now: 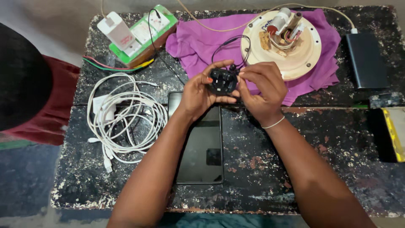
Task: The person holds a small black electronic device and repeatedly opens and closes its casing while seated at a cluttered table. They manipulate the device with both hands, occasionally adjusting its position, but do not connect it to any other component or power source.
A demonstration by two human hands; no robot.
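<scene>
Both hands meet over the middle of the worn black paint-flecked tabletop (270, 169). Left hand (198, 95) cups a small black plastic plug-style charger (222, 82), fingers curled round its body, thumb below. Right hand (261, 90) pinches at the charger's right edge, fingertips closed where a thin black cable (230, 42) joins it; exact contact point hidden by fingers. Charger is held up off the tabletop, just above the top end of a flat black tablet with dark screen (200, 147).

Handling judgement: charger looks light, rigid, hard-shelled, slightly smooth; best gripped across its body sides. Cable is soft and thin, likely easy to strain at the joint.

Around: coiled white cables (122, 118) left, green-and-white power strip with white adapter (139, 33) top left, purple cloth (194, 46) under a round cream disc with exposed wiring (291, 46), black rectangular power bank (367, 59) right.
</scene>
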